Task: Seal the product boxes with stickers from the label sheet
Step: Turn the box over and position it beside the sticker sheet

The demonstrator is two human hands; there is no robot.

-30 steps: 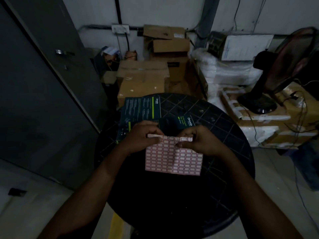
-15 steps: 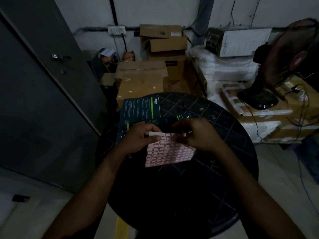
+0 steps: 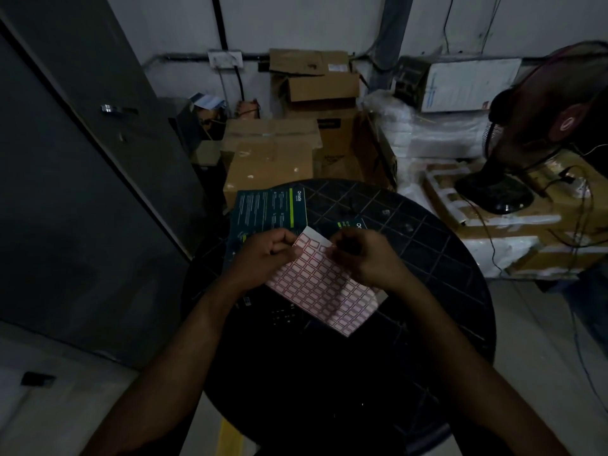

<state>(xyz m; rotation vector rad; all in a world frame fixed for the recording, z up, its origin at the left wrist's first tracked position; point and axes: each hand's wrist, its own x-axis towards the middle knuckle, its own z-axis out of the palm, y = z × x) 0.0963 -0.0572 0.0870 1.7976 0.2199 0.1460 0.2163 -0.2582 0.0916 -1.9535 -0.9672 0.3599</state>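
Note:
A white label sheet (image 3: 324, 291) with rows of red-bordered stickers lies tilted over the round black table (image 3: 427, 264). My left hand (image 3: 263, 258) pinches the sheet near its upper left corner. My right hand (image 3: 365, 258) pinches at the sheet's top edge with curled fingers; whether a sticker is between them is hidden. A dark teal product box (image 3: 269, 212) lies flat at the table's far left edge. A second dark box (image 3: 352, 224) shows just behind my right hand, mostly covered.
Brown cardboard cartons (image 3: 273, 159) are stacked behind the table. A black pedestal fan (image 3: 513, 159) stands on a carton at the right, with cables trailing. A grey door (image 3: 82, 159) fills the left side. White wrapped bundles (image 3: 427, 133) lie at the back right.
The label sheet has rotated so its lower corner points toward the right and it hangs lower. Both hands stay at its top edge, and the view has shifted slightly.

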